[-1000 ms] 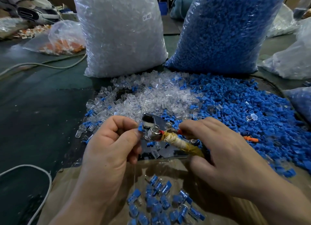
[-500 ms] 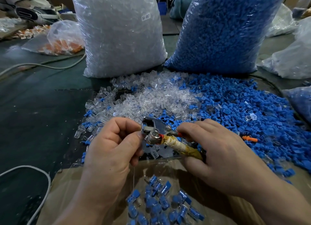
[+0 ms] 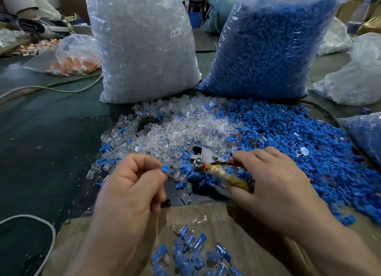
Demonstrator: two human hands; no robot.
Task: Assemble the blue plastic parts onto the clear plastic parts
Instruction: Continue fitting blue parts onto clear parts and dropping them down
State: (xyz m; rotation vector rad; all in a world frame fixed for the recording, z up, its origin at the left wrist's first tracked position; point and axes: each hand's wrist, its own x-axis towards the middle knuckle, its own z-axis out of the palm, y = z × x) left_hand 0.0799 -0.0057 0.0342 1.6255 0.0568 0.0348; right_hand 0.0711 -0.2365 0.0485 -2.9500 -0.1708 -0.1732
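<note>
A heap of loose clear plastic parts [image 3: 181,131] lies mid-table, with a wide spread of loose blue plastic parts [image 3: 299,143] to its right. My left hand [image 3: 132,185] pinches a small blue part [image 3: 165,169] between thumb and forefinger, a short way left of a metal press tool [image 3: 203,158]. My right hand [image 3: 274,183] grips that tool by its tape-wrapped handle [image 3: 226,176]. Several assembled blue-and-clear pieces [image 3: 191,255] lie in a brown box [image 3: 206,220] at the near edge.
A big bag of clear parts [image 3: 142,44] and a big bag of blue parts [image 3: 268,49] stand at the back. Smaller bags sit at the right [image 3: 354,77] and an orange-filled bag at the left [image 3: 76,57]. White cables [image 3: 49,88] cross the dark mat.
My left hand has drawn back to the left, away from the tool head, and a blue part now shows at its fingertips. My right hand stays on the tool handle.
</note>
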